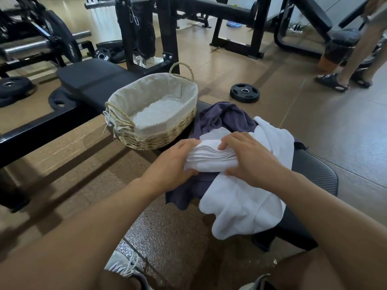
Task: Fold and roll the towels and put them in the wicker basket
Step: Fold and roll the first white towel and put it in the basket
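your left hand (174, 162) grips the near-left end of the folded white towel (211, 159), fingers curled under it and thumb on top, while your right hand (249, 158) pinches its stacked edges, fingertips pressing down on the layers and thumb tucked at the near side. the folded bundle sits on a loose second white towel (247, 206) that spills off the near edge of the black padded bench (316, 174), and both lie on a crumpled dark purple towel (222, 118) bunched up just behind your hands. the wicker basket (155, 114), lined with pale dotted cloth and holding nothing, stands on the same bench just beyond your left hand, its near wall close to the purple towel. beyond it a black weight plate (244, 93) lies flat on the floor, and another bench (94, 76) with a barbell rack sits behind the basket. a person in black sandals (333, 81) stands at the far right, well apart. your grey shoe (123, 264) shows at the bottom.
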